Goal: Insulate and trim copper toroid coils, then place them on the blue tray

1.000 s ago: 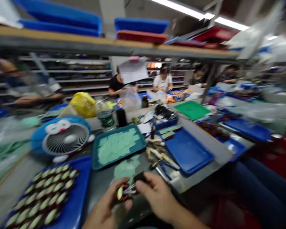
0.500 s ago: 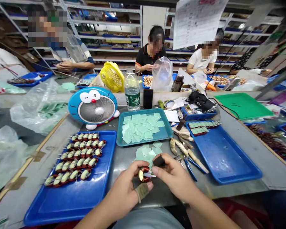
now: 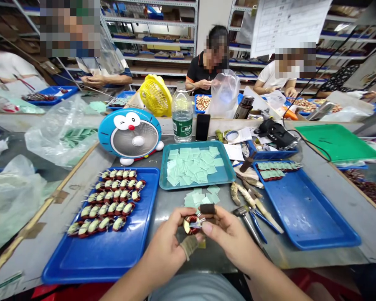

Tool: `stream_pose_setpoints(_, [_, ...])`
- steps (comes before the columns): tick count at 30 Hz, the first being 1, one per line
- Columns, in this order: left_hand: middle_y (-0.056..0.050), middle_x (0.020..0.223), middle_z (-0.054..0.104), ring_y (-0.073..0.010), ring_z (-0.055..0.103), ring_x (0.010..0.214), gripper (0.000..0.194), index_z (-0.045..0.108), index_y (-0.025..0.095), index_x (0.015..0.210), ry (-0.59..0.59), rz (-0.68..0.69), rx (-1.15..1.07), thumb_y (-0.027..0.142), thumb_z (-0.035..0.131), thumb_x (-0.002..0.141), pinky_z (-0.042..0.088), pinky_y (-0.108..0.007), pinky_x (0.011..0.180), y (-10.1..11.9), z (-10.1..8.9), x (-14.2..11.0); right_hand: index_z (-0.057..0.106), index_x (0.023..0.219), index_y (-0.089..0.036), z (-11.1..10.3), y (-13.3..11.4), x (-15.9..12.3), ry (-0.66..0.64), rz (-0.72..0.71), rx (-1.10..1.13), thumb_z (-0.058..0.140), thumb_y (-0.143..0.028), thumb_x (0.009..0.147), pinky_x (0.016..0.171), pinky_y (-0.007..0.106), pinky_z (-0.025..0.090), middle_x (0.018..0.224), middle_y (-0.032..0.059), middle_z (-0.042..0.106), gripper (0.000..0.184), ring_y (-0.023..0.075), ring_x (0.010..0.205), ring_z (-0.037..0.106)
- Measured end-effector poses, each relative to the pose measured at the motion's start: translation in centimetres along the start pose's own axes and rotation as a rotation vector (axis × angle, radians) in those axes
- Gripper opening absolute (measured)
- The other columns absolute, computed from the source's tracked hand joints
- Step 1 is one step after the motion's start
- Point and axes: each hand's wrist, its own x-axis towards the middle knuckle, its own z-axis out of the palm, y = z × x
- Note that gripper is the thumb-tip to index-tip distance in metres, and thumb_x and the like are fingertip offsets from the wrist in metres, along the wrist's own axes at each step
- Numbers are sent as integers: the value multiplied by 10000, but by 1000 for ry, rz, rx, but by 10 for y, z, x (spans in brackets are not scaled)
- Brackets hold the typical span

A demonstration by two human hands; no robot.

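A toroidal coil (image 3: 189, 225) with copper-red windings and a pale yellow section is held over the near middle of the table. My left hand (image 3: 166, 240) is closed round its left side, thumb above and a tan-wrapped finger below. At the coil's right side, my right hand (image 3: 230, 234) pinches the wire leads with its thumb and a finger in a dark finger cover. A whitish strip shows at the coil's opening; its exact seat is hard to make out. Just beyond the hands lie loose pale green squares (image 3: 196, 197).
A teal tray (image 3: 163, 175) carries more green squares. Rows of coils stand in the left blue tray (image 3: 90, 261); green-topped coils sit in the right blue tray (image 3: 313, 213). Pliers (image 3: 258, 225) and other tools lie beside my right hand. A cartoon fan (image 3: 130, 136) and bottle (image 3: 182, 121) stand behind.
The view has shifted, so the table things appear farther right. Both hands stay on the coil, and the right fingers have changed position slightly at its leads.
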Motion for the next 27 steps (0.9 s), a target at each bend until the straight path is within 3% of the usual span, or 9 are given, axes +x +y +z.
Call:
stream_pose_setpoints(8, [-45, 1126, 711, -202, 667, 1070, 425, 522, 242, 1232, -10, -116, -240, 342, 758, 893, 526, -291, 903, 3, 3, -1, 740, 1087, -203, -1, 4, -1, 6, -33, 11, 764, -341, 905, 882, 249, 554, 1016, 43, 774, 230, 155, 960, 718])
stream_pose_setpoints(12, [-45, 1147, 708, -187, 678, 1026, 422, 512, 247, 1228, -12, -93, -295, 339, 757, 897, 526, -295, 905, -5, 7, -4, 736, 1062, -210, -3, 10, -4, 54, -48, -1, 791, -346, 878, 849, 253, 565, 992, 38, 764, 235, 154, 928, 715])
stream_pose_setpoints(16, [-56, 1189, 698, -199, 679, 1059, 430, 506, 260, 1251, 57, -13, -165, 333, 751, 905, 516, -315, 927, -9, 6, -4, 669, 1155, -259, 1, 13, -9, 117, -42, 60, 825, -349, 844, 831, 299, 590, 1071, 30, 725, 360, 172, 937, 714])
stream_pose_setpoints(22, [-57, 1160, 690, -216, 691, 1050, 419, 519, 266, 1266, 125, 57, 10, 306, 736, 909, 534, -339, 908, -11, 0, -1, 718, 1088, -227, 3, 12, -11, 117, -162, -219, 683, -363, 960, 871, 325, 557, 1007, 54, 699, 190, 195, 970, 674])
stream_pose_setpoints(27, [-51, 1171, 676, -221, 678, 1081, 398, 548, 268, 1243, 171, 97, 54, 284, 742, 896, 524, -338, 933, -13, 0, -2, 750, 1030, -222, 4, 4, -10, 102, -231, -358, 672, -330, 963, 945, 323, 527, 1112, 61, 666, 150, 200, 1040, 659])
